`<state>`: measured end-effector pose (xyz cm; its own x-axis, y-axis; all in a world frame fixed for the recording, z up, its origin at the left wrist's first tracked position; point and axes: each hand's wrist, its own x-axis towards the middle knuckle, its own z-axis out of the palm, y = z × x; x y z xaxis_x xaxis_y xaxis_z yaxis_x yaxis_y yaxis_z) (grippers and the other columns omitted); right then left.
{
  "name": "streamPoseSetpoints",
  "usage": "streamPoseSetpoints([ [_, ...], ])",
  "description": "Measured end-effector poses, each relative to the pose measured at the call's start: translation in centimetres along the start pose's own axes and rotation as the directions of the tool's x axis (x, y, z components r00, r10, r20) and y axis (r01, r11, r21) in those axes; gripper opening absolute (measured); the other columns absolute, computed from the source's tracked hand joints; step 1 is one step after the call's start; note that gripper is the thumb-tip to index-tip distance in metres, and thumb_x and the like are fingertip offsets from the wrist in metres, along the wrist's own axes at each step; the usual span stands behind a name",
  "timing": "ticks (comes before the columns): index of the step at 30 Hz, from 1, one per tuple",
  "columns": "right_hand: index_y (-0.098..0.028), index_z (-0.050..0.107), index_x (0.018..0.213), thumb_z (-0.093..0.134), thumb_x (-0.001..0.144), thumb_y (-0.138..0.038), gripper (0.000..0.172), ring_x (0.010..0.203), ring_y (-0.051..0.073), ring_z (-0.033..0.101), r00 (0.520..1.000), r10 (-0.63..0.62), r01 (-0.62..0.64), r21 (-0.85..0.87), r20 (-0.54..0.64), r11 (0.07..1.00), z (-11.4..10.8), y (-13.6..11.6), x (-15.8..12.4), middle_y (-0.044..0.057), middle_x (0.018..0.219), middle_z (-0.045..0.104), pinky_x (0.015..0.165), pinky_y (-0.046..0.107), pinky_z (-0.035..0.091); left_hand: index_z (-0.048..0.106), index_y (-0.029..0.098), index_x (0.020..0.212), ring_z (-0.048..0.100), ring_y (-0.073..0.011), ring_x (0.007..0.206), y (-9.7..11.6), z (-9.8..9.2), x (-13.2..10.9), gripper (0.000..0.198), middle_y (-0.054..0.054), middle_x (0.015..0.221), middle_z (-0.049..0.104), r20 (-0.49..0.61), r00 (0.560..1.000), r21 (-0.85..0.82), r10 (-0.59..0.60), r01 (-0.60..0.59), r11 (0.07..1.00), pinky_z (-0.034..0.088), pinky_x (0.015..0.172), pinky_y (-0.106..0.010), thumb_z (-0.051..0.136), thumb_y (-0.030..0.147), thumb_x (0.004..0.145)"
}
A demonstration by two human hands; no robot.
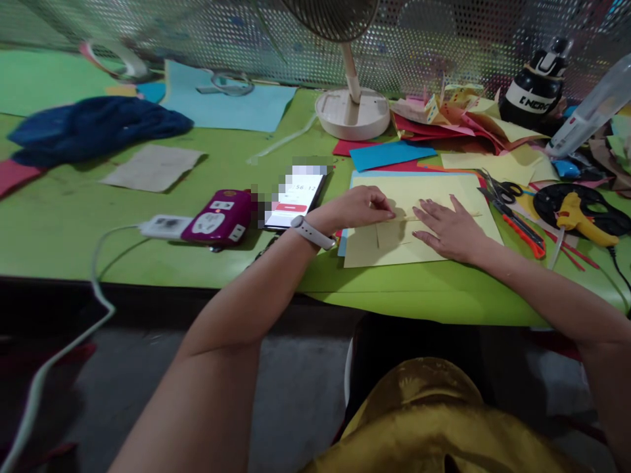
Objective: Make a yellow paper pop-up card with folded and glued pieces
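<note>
A pale yellow paper sheet [473, 203] lies on the green table [98, 223], with thin yellow paper strips on it. My left hand [362, 205], a white band at its wrist, is curled, its fingertips pinching the left end of a strip [409, 217]. My right hand [451, 226] lies flat on the sheet with fingers spread, pressing the strip down just right of the left hand.
A phone [296, 197] and a maroon power strip [219, 217] lie left of the sheet. Scissors [500, 190], a red cutter [525, 233] and a yellow glue gun [582, 217] lie to the right. Behind are a fan base [352, 113], coloured paper scraps and a blue cloth [93, 128].
</note>
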<state>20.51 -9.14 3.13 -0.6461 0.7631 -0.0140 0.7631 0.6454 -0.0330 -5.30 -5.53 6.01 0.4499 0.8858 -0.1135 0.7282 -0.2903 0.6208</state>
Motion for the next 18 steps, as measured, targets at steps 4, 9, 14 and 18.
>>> streamPoseSetpoints([
  [4,-0.021,0.042,0.166,0.024,0.111,-0.061,0.071,0.16,0.032,0.04,1.0,-0.01,0.01,0.002,-0.002,1.0,-0.04,-0.01,0.0,0.013,0.172,0.041,0.134,0.065,0.02,0.077,0.019,0.083,0.067,-0.0202,0.088,-0.06,0.18,0.05,0.023,-0.008,0.099,0.075,-0.012,1.0,-0.018,-0.004,0.004,1.0,0.053,0.083,-0.034,0.068,0.04,0.08],
  [9,-0.021,0.04,0.168,0.021,0.111,-0.061,0.073,0.161,0.033,0.039,1.0,-0.01,0.01,0.011,0.002,1.0,0.2,0.09,0.04,0.013,0.173,0.039,0.133,0.067,0.019,0.076,0.02,0.08,0.066,-0.0195,0.087,-0.04,0.37,-0.17,0.02,-0.007,0.096,0.075,-0.046,0.999,-0.04,-0.004,0.003,0.999,0.052,0.081,-0.033,0.069,0.039,0.081],
  [14,-0.021,0.04,0.168,0.021,0.111,-0.061,0.072,0.161,0.033,0.038,1.0,-0.01,0.01,0.008,-0.004,1.0,0.22,0.03,0.04,0.014,0.173,0.039,0.134,0.067,0.017,0.075,0.02,0.078,0.065,-0.0196,0.084,0.16,0.3,-0.39,0.021,-0.007,0.094,0.074,-0.067,0.997,-0.038,-0.046,0.044,0.998,0.052,0.079,-0.034,0.073,0.041,0.081],
  [18,-0.018,0.04,0.168,0.022,0.111,-0.06,0.073,0.161,0.033,0.038,1.0,-0.004,0.004,-0.009,0.014,1.0,0.02,-0.11,0.07,0.015,0.173,0.038,0.133,0.068,0.018,0.075,0.02,0.079,0.065,-0.0195,0.083,0.09,0.25,-0.42,0.023,-0.007,0.093,0.074,-0.066,0.996,-0.036,-0.06,0.058,0.998,0.051,0.077,-0.034,0.073,0.042,0.081],
])
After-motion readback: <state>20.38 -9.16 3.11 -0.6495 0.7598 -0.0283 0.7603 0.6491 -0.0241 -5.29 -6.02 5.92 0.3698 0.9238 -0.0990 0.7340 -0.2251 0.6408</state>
